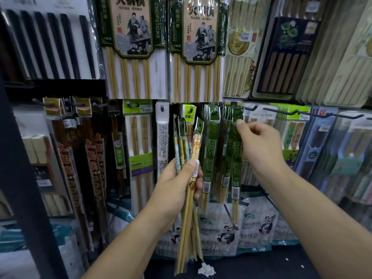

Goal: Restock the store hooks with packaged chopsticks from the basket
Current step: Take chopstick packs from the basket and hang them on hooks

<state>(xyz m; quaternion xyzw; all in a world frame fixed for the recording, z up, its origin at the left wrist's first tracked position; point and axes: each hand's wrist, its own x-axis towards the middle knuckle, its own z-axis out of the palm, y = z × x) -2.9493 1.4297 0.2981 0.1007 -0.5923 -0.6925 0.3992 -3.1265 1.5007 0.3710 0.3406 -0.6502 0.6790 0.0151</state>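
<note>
While left hand [177,184] grips a pack bundle [189,156], right hand [259,146] pinches green pack [236,152] at hook [240,112]; neighbouring packs [209,148] crowd it; print unreadable.

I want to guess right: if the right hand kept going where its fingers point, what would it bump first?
The hanging green pack: the right hand seems to pinch its top, so nothing lies between them.

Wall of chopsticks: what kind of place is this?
Probably a shop aisle: clear-wrapped bamboo chopstick packs hang on black metal display hooks, and white barcode labels mark the narrow green packs.
</note>
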